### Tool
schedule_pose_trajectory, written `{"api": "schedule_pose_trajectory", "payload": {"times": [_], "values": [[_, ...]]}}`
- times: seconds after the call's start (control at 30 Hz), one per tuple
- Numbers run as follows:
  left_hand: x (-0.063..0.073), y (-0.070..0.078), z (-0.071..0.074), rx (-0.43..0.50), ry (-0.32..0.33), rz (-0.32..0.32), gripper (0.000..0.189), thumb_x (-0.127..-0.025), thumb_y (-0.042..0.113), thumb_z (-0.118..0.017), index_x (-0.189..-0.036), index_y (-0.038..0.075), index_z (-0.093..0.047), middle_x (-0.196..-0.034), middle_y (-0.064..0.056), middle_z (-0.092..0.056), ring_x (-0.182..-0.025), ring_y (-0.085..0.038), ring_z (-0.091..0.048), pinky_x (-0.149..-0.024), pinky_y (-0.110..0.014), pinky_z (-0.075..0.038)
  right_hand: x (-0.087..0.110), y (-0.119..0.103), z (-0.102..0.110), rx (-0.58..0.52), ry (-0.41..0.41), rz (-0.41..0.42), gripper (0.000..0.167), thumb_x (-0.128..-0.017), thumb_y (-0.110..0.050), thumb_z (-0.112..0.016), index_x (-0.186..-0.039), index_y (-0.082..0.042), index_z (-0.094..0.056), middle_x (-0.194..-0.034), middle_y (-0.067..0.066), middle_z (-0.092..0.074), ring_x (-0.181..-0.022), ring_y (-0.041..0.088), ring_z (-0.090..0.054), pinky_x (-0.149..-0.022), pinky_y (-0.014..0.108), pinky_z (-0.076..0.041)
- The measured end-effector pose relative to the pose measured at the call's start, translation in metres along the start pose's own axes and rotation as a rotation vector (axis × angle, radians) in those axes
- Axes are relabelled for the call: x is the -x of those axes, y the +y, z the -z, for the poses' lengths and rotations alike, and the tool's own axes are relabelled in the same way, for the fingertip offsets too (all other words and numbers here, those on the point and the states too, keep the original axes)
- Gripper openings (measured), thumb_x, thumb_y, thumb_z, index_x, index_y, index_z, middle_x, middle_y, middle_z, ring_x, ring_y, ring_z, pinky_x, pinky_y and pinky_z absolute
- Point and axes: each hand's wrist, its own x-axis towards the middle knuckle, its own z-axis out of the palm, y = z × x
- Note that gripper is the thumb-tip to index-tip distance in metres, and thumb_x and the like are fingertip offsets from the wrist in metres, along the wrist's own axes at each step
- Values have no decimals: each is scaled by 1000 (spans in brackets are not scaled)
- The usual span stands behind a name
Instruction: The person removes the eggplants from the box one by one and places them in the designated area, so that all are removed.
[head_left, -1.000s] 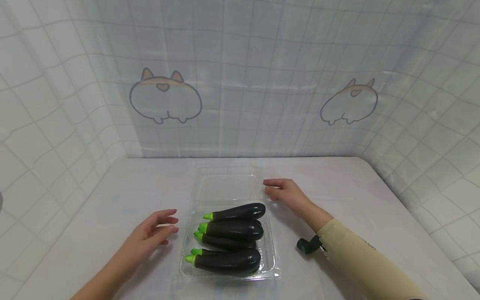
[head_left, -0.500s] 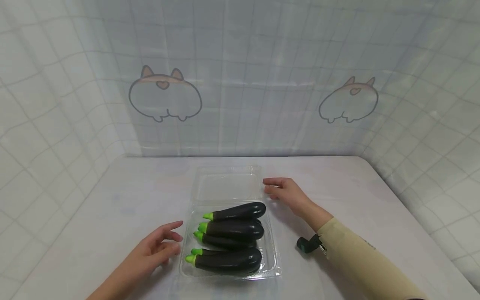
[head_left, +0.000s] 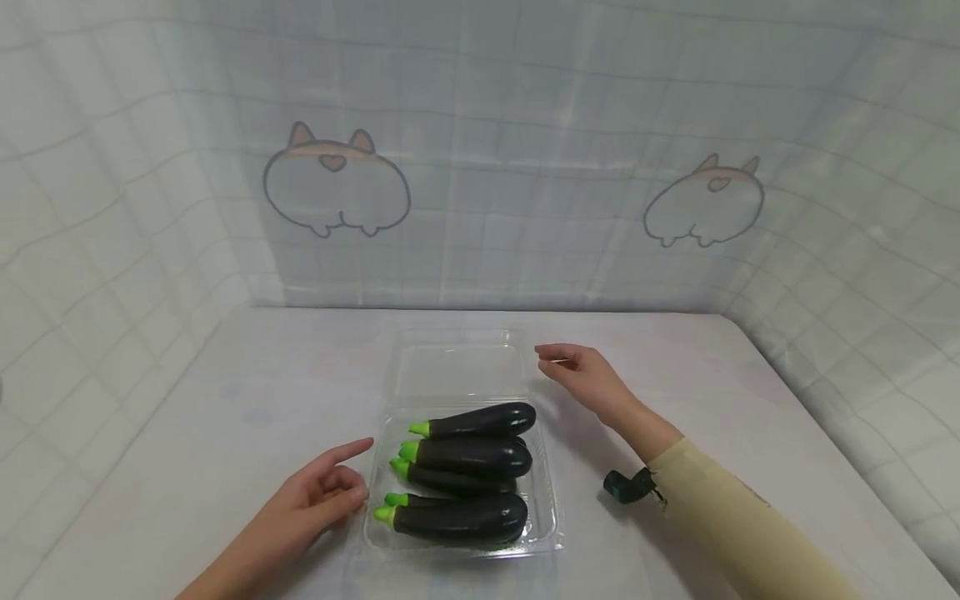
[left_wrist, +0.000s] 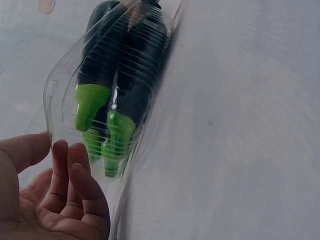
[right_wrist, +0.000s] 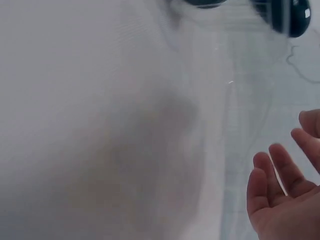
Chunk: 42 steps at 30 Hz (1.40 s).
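A clear plastic clamshell box [head_left: 543, 533] lies with its lid [head_left: 457, 371] folded back, away from me. Several dark eggplants [head_left: 465, 521] with bright green stems are piled in its base, stems to the left. At the base's left side is my left hand [head_left: 307, 508], its index finger extended and the other fingers bent. In the left wrist view its fingertips meet the box's rim [left_wrist: 47, 102] or lie very near it; contact is hard to tell. My right hand [head_left: 588, 379] hovers right of the lid with loosely bent fingers, holding nothing.
A pale cloth covers the table [head_left: 277, 375]. Grid-patterned curtains [head_left: 517, 192] with animal drawings close off the back and sides. A small dark green device [head_left: 628, 485] sits at the right sleeve's cuff [head_left: 675, 467].
My left hand has moved right and nearer to me, up to the box's left edge, and its index finger has straightened. My right hand shifts slightly. The eggplants keep their places.
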Motion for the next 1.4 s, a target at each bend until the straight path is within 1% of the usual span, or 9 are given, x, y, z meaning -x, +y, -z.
{"api": "schedule_pose_trajectory", "payload": {"times": [0.13,0.33,0.47,0.63,0.7,0.83,1.1,1.2,1.4], "values": [[-2,0,-3,22,-22,-26,63,-99,15,-61,-153,4,-31,-100,-19,-61,-81,-18,-58,-69,-29,-51,8,-9,5,13,-59,71,38,-94,-39,-68,-127,-19,-68,-129,5,-64,-114,18,-61,-96,45,-47],[-3,1,-5,29,-26,-20,63,-99,15,-61,-153,4,-31,-99,-18,-60,-81,-16,-58,-70,-29,-51,17,-27,1,87,-227,207,33,-95,-37,-67,-125,-24,-68,-125,3,-65,-108,11,-61,-91,37,-50],[-4,0,-6,37,-29,-1,64,-99,16,-63,-153,4,-32,-99,-18,-60,-81,-15,-58,-70,-28,-51,22,-34,-5,149,-330,296,34,-95,-35,-67,-127,-22,-67,-124,-1,-66,-109,13,-60,-93,40,-48],[-6,-2,-7,59,-47,-18,64,-99,14,-62,-153,2,-30,-99,-18,-59,-80,-14,-57,-69,-27,-50,27,-40,-11,236,-420,369,38,-95,-39,-67,-130,-25,-65,-126,-12,-62,-114,17,-57,-94,40,-46],[-6,-3,-7,64,-51,-19,65,-99,14,-62,-153,2,-30,-100,-18,-59,-81,-14,-57,-69,-27,-50,28,-42,-12,275,-436,382,38,-94,-40,-68,-130,-28,-64,-126,-15,-61,-114,13,-57,-93,38,-47],[-5,-2,-7,52,-53,-16,65,-98,14,-63,-153,2,-31,-101,-19,-59,-83,-15,-58,-71,-27,-51,30,-44,-13,323,-460,413,38,-94,-38,-68,-130,-27,-65,-125,-18,-60,-112,6,-55,-90,35,-47],[-3,-3,-7,44,-60,-28,63,-99,13,-61,-153,2,-31,-100,-18,-60,-82,-14,-58,-70,-28,-51,30,-45,-16,356,-491,468,36,-95,-32,-68,-130,-23,-66,-125,-15,-61,-117,5,-54,-97,35,-45],[-3,-4,-6,34,-68,-39,63,-99,13,-61,-153,0,-30,-100,-18,-60,-81,-14,-58,-69,-28,-51,30,-47,-16,388,-491,477,36,-95,-30,-68,-130,-22,-66,-126,-15,-61,-118,5,-54,-99,35,-44],[-3,-4,-5,22,-67,-25,63,-99,15,-61,-153,2,-31,-100,-17,-61,-83,-15,-59,-71,-28,-52,31,-52,-16,466,-486,522,37,-95,-26,-68,-131,-19,-66,-127,-13,-61,-119,5,-54,-99,34,-44]]}}
